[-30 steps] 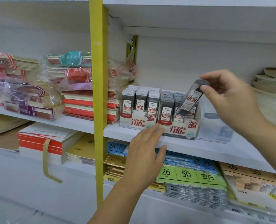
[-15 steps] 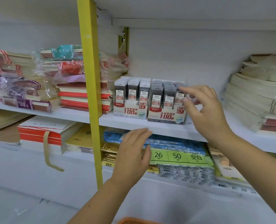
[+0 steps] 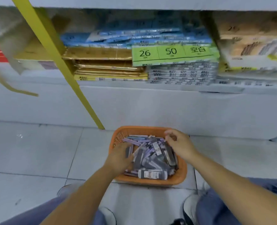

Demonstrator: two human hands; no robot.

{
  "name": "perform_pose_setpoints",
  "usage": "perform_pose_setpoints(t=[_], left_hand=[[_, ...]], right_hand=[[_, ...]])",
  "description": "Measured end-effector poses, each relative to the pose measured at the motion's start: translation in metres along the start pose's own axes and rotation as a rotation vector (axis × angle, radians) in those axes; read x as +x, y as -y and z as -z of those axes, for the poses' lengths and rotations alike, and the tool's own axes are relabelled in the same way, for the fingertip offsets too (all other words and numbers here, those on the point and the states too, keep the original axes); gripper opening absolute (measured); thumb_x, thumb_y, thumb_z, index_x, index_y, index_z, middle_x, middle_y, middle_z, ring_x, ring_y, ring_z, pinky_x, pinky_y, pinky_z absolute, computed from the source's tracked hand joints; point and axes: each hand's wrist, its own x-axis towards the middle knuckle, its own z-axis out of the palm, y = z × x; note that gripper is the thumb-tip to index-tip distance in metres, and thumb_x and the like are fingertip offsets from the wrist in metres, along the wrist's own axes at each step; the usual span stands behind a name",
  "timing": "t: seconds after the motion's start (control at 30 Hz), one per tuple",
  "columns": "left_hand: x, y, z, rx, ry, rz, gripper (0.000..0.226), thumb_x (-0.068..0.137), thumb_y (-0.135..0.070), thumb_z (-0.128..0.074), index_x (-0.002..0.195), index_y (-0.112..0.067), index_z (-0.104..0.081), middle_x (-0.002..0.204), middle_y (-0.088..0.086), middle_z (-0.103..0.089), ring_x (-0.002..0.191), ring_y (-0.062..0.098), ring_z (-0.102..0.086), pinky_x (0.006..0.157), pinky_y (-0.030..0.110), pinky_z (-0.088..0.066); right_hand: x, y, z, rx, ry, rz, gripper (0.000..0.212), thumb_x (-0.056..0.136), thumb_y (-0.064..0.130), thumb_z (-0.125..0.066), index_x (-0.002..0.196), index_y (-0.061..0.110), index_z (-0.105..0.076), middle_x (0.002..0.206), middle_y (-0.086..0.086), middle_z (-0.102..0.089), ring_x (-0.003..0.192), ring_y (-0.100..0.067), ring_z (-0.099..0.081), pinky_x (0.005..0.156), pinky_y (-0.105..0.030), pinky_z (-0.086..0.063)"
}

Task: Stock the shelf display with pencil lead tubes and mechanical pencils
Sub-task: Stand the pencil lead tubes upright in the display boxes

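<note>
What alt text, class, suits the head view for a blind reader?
A person's left hand reaches among dark grey pencil lead tubes in an orange plastic mesh basket on a pale tiled floor; the right hand hovers over them. Stationery packs fill the shelf behind.

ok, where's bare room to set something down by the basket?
Bare floor left of the basket, out from the yellow post; also right of it, below the shelf. Crowded: the basket, full of tubes, left hand and right hand at it; the shelf, packed with stacks.
</note>
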Motion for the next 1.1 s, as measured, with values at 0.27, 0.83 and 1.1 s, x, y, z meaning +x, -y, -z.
perform_pose_setpoints(t=[0.27,0.83,1.1], left_hand=[[0.018,0.053,-0.065,-0.106,0.127,0.243,0.058,0.091,-0.027,-0.071,0.143,-0.012,-0.049,0.142,0.010,-0.052,0.124,0.022,-0.054,0.103,0.021,-0.041],[0.074,0.042,-0.110,-0.162,0.032,0.433,0.055,0.086,-0.030,-0.077,0.135,-0.023,-0.052,0.130,0.001,-0.054,0.111,0.022,-0.059,0.094,0.038,-0.053],[0.068,0.060,-0.106,-0.538,-0.081,0.517,0.015,0.099,-0.019,-0.060,0.110,-0.029,-0.057,0.100,-0.003,-0.070,0.081,0.010,-0.070,0.058,0.021,-0.053]], right_hand=[[0.017,-0.074,-0.062,-0.196,0.068,-0.235,0.055,0.087,0.018,-0.070,0.138,0.014,-0.049,0.135,-0.008,-0.054,0.115,-0.021,-0.051,0.099,-0.030,-0.039],[0.031,-0.105,-0.086,0.000,-0.030,-0.345,0.037,0.093,0.002,-0.052,0.122,0.025,-0.057,0.109,0.008,-0.064,0.088,-0.006,-0.058,0.067,-0.014,-0.039],[0.059,-0.090,-0.096,0.059,0.024,-0.363,0.025,0.092,0.010,-0.058,0.105,0.031,-0.053,0.099,0.004,-0.062,0.081,-0.011,-0.062,0.060,-0.022,-0.045]])
